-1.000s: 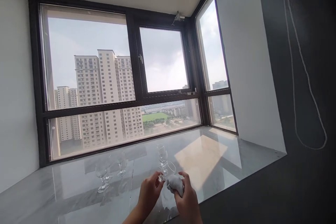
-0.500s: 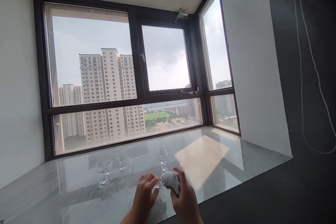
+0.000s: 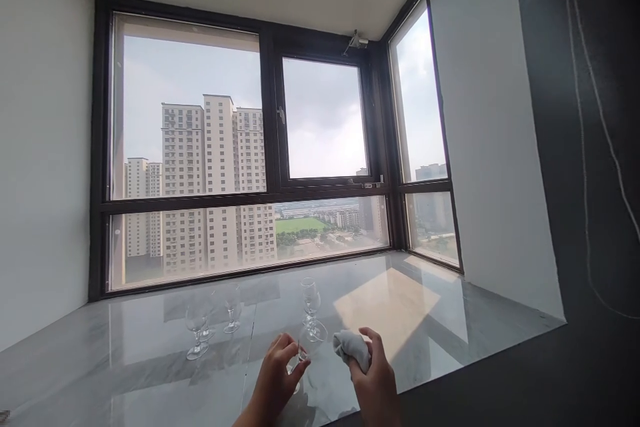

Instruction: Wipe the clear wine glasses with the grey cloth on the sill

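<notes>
My left hand (image 3: 280,370) pinches the stem of a clear glass (image 3: 315,332), whose bowl tilts to the right. In my right hand (image 3: 373,373) is a bunched grey cloth (image 3: 352,347), just right of the glass bowl and apart from it. Behind the held glass, more clear glasses stand in a row, the rear one (image 3: 309,289) upright. To the left, three stemmed glasses stand on the sill, among them a front one (image 3: 197,330) and a right one (image 3: 231,307).
The glossy grey sill (image 3: 150,373) has its front edge running up to the right. Dark window frames (image 3: 190,203) close off the back. A white cord (image 3: 583,147) hangs at the right.
My right hand and the cloth have moved right, off the glass, so its bowl now shows. The view has shifted slightly.
</notes>
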A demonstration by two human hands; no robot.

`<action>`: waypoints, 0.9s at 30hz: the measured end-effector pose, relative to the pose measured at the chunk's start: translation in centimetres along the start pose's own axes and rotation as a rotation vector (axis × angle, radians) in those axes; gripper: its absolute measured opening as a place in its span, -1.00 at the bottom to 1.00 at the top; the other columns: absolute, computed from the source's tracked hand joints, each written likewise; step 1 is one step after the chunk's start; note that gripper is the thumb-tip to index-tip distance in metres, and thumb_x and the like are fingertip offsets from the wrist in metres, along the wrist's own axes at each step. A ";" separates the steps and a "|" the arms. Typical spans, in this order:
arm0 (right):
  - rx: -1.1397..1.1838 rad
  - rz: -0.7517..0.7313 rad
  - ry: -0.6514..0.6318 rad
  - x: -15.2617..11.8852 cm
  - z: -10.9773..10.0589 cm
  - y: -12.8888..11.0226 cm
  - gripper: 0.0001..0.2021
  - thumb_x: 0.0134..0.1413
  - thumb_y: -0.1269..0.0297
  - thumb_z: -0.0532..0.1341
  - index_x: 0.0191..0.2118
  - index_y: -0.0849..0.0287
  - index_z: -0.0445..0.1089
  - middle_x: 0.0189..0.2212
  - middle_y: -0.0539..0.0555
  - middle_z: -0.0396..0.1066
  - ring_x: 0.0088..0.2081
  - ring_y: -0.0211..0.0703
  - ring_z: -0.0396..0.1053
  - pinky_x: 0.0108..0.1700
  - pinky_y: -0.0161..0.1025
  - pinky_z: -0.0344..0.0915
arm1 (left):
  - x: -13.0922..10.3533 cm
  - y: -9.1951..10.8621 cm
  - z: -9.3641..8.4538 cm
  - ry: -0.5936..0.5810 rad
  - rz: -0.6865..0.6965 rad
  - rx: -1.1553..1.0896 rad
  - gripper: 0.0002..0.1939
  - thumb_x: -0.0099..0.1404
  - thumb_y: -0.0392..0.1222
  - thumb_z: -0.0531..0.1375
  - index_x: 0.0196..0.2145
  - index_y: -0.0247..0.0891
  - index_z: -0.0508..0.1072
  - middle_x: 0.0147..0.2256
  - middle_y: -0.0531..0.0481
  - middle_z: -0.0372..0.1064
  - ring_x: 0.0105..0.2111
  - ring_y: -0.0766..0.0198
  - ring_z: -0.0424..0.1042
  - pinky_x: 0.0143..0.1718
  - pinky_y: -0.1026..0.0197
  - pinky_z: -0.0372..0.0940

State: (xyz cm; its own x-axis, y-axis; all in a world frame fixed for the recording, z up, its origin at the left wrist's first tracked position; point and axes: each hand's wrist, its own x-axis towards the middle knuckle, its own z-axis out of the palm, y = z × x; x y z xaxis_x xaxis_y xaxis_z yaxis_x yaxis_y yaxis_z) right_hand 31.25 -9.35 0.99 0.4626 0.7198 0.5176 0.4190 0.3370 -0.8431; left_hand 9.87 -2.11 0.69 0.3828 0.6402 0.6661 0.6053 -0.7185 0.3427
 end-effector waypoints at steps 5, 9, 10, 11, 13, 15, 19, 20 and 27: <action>0.119 0.001 -0.114 -0.9 1.0 -1.0 -0.57 -0.06 0.20 0.22 0.00 0.07 0.28 -0.25 0.08 0.54 -0.25 -0.07 0.53 -0.20 -0.25 0.42 | 0.0 0.1 0.0 -0.035 -0.031 0.036 -0.85 0.29 -0.14 0.23 -0.41 -0.21 0.49 -0.38 -0.01 0.40 -0.31 0.20 0.40 -0.24 0.25 0.25; 0.238 0.009 -0.142 -1.2 0.8 -1.9 -0.56 -0.07 0.26 0.23 0.01 0.10 0.26 -0.34 0.03 0.52 -0.36 -0.11 0.48 -0.29 -0.29 0.40 | -0.1 -0.4 0.4 -0.042 -0.086 0.056 -0.76 0.32 -0.04 0.20 -0.40 -0.22 0.53 -0.48 0.04 0.38 -0.43 0.25 0.36 -0.34 0.27 0.19; 0.265 0.023 -0.142 -1.1 0.7 -2.1 -0.54 -0.07 0.26 0.24 0.02 0.11 0.25 -0.34 0.02 0.51 -0.38 -0.13 0.47 -0.32 -0.29 0.39 | -0.1 -0.5 0.6 -0.045 -0.110 0.056 -0.75 0.32 -0.02 0.20 -0.38 -0.22 0.55 -0.52 0.06 0.37 -0.47 0.26 0.34 -0.36 0.27 0.16; 0.288 0.039 -0.139 -1.1 0.5 -2.2 -0.53 -0.06 0.24 0.24 0.03 0.11 0.24 -0.33 0.03 0.51 -0.40 -0.13 0.46 -0.35 -0.30 0.39 | 0.0 -0.7 0.7 -0.048 -0.133 0.049 -0.73 0.32 0.00 0.19 -0.36 -0.22 0.56 -0.55 0.07 0.36 -0.50 0.27 0.32 -0.38 0.27 0.14; 0.309 0.069 -0.116 -0.9 0.1 -2.3 -0.52 -0.06 0.20 0.25 0.04 0.12 0.25 -0.29 0.06 0.51 -0.43 -0.14 0.45 -0.39 -0.30 0.38 | 0.1 -0.9 0.8 -0.052 -0.170 0.011 -0.70 0.32 0.03 0.18 -0.32 -0.24 0.58 -0.58 0.09 0.35 -0.53 0.29 0.29 -0.40 0.27 0.12; 0.304 0.083 -0.073 -0.8 -0.1 -2.2 -0.53 -0.07 0.17 0.27 0.01 0.13 0.28 -0.27 0.08 0.52 -0.41 -0.13 0.46 -0.39 -0.29 0.39 | 0.1 -1.1 0.8 -0.048 -0.188 -0.051 -0.69 0.31 0.03 0.18 -0.29 -0.25 0.59 -0.57 0.08 0.39 -0.53 0.29 0.30 -0.40 0.27 0.13; 0.245 0.067 0.000 -0.7 -0.4 -1.7 -0.57 -0.08 0.17 0.27 -0.03 0.13 0.32 -0.28 0.11 0.53 -0.36 -0.09 0.49 -0.36 -0.30 0.40 | 0.3 -1.5 0.7 -0.063 -0.215 -0.172 -0.71 0.28 -0.02 0.18 -0.36 -0.29 0.57 -0.51 0.04 0.45 -0.50 0.29 0.32 -0.40 0.28 0.15; 0.231 0.060 0.008 -0.7 -0.5 -1.6 -0.57 -0.08 0.18 0.27 -0.03 0.13 0.32 -0.28 0.12 0.53 -0.35 -0.09 0.49 -0.36 -0.30 0.40 | 0.4 -1.5 0.7 -0.075 -0.223 -0.190 -0.71 0.27 -0.02 0.17 -0.39 -0.29 0.56 -0.51 0.04 0.45 -0.49 0.29 0.33 -0.40 0.28 0.16; 0.171 0.038 0.023 -0.7 -0.3 -1.2 -0.61 -0.06 0.24 0.21 -0.04 0.10 0.31 -0.30 0.08 0.55 -0.34 -0.10 0.50 -0.34 -0.30 0.39 | 0.6 -1.5 0.8 -0.174 -0.237 -0.206 -0.81 0.20 -0.11 0.18 -0.35 -0.27 0.50 -0.48 0.05 0.44 -0.45 0.26 0.37 -0.37 0.26 0.20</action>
State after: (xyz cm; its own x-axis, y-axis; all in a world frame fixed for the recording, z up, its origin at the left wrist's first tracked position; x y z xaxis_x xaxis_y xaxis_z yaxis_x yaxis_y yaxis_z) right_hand 30.68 -10.48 1.67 0.4942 0.7203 0.4867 0.2632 0.4097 -0.8735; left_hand 9.72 -0.46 0.05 0.3726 0.8196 0.4353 0.5446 -0.5729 0.6126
